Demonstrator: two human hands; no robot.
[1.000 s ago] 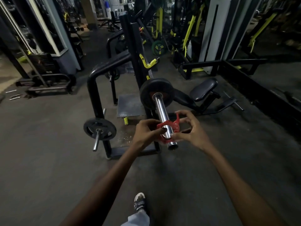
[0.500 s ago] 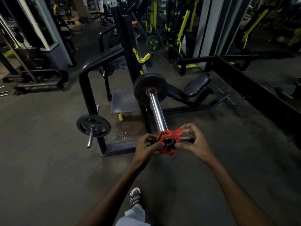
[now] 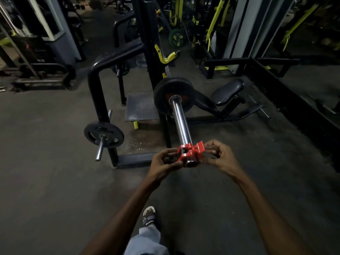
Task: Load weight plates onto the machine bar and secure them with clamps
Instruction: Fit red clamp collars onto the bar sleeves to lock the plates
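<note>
A chrome machine bar (image 3: 181, 122) points toward me, with a black weight plate (image 3: 173, 95) pushed to its far end. A red clamp (image 3: 190, 153) sits around the near tip of the bar, a long way from the plate. My left hand (image 3: 163, 162) pinches the clamp's left side. My right hand (image 3: 219, 156) holds its right side, fingers on the raised red lever.
A second black plate (image 3: 104, 134) hangs on a short storage peg at the lower left of the black machine frame (image 3: 97, 83). A padded seat (image 3: 227, 91) stands to the right. My shoe (image 3: 149, 217) is on the concrete floor below my arms. Other gym machines fill the background.
The clamp was further up the bar a second ago; it now sits at the bar's near tip. Both hands have stayed on it and the view has shifted closer.
</note>
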